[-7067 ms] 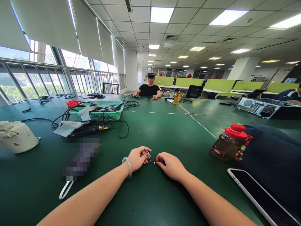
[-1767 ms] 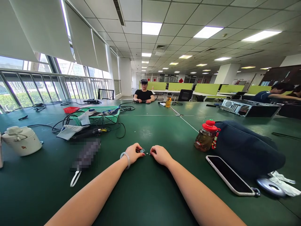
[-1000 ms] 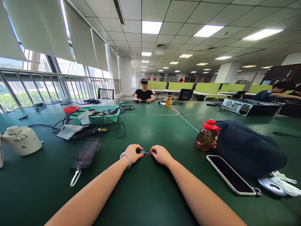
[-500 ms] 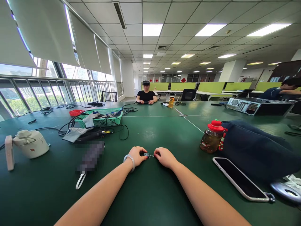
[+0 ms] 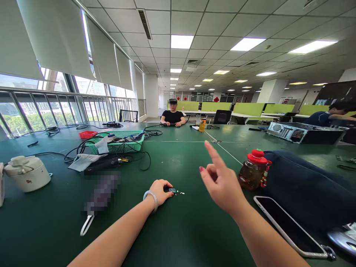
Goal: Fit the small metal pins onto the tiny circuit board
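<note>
My left hand [image 5: 160,193], with a pale bangle at the wrist, rests on the dark green table [image 5: 178,230]. Its thumb and fingers close on a small circuit board [image 5: 172,190]. Just right of the board lies a tiny silvery-white piece [image 5: 180,192]; whether the two are joined is too small to tell. My right hand [image 5: 222,181] is raised over the table, well to the right of both. Its index finger points up and forward, the thumb stands apart, the other fingers curl in, and it holds nothing.
Left of me are a folded umbrella [image 5: 101,194], a cream pot [image 5: 29,173] and a green basket [image 5: 119,147] of cables. To the right stand a red-lidded bottle [image 5: 251,170], a navy bag [image 5: 308,181] and a phone [image 5: 289,224]. A person [image 5: 172,115] sits across.
My right hand has let go of the silvery-white piece and lifted up and to the right, its index finger now stretched out. My left hand stays on the circuit board. The view has shifted slightly.
</note>
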### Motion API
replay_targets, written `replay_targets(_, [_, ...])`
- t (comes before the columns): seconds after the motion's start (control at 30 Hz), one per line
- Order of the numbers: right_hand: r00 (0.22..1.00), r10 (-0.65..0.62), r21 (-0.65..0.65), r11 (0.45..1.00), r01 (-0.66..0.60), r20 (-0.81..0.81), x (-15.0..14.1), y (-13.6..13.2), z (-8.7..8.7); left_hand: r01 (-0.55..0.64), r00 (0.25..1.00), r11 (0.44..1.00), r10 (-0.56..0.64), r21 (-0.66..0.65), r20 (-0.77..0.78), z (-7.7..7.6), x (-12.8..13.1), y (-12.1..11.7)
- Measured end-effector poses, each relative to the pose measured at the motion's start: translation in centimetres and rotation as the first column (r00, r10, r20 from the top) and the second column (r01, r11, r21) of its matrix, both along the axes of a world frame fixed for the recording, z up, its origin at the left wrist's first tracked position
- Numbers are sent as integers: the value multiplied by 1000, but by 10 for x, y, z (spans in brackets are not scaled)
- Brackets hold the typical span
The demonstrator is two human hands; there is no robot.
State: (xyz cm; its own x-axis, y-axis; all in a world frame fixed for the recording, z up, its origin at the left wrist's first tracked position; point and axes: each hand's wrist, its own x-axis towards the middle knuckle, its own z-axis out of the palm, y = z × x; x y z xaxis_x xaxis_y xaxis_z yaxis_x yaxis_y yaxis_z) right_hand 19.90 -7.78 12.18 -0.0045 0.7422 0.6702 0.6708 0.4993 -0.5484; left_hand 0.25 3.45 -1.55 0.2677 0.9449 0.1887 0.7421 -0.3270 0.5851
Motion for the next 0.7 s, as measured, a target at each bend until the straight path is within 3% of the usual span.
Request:
replay_targets(0.1, [987, 43, -122, 992, -24, 155, -3, 20, -13, 12, 1000, 1000, -12, 2, 1, 0, -1, 0])
replay_targets(0.2, [985, 60, -134, 990, -38, 159, -2, 29, -14, 10, 1000, 1000, -10, 4, -10, 2, -1, -1])
replay_targets(0.3, [995, 94, -21, 995, -94, -12, 2, 18, 1, -3, 1000, 1000, 3, -8, -13, 3, -1, -2])
replay_targets(0.4, [961, 164, 200, 972, -119, -224, 8, 4, 20, -9, 1000, 1000, 8, -16, -8, 2, 0, -2])
replay_targets(0.47, [943, 226, 211, 962, -176, -246, 12, 6, 26, -15, 1000, 1000, 15, -16, -4, 2, 0, -2])
replay_targets(0.6, [932, 322, -57, 941, -335, -167, 15, 30, 12, -15, 1000, 1000, 15, -21, -12, 3, 0, -1])
replay_targets(0.7, [939, 323, -218, 914, -342, -118, 12, 45, -8, -17, 999, 999, 16, -29, -28, 3, 0, -1])
